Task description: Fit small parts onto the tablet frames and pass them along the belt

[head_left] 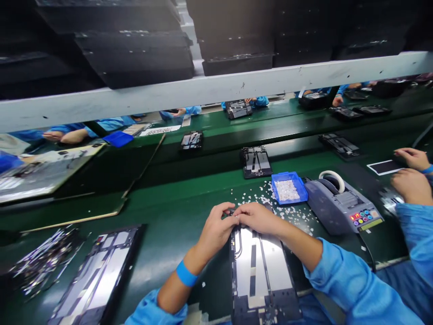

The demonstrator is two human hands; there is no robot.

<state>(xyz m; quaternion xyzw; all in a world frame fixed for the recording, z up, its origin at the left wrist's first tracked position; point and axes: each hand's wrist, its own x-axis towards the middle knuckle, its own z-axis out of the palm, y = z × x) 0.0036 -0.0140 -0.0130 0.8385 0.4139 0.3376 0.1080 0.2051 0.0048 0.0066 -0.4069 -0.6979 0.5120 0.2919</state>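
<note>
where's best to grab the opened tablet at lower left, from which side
I'd take the opened tablet by the dark frame along its long right edge, coming from the right, where the left hand is. It lies flat with inner parts facing up, so a rim grip should spare them; a pile of thin metallic strips sits by its left side.

To the right of the right hand [259,219] stands a grey tape dispenser [340,205] with lit buttons, and farther right is a co-worker's hand [413,186]. Well left of the left hand [216,228], a loose pile of shiny strips [47,259] lies on the green bench [165,246]. Beyond both hands, a pale shelf [219,95] overhead bears black boxes [142,58].
</note>
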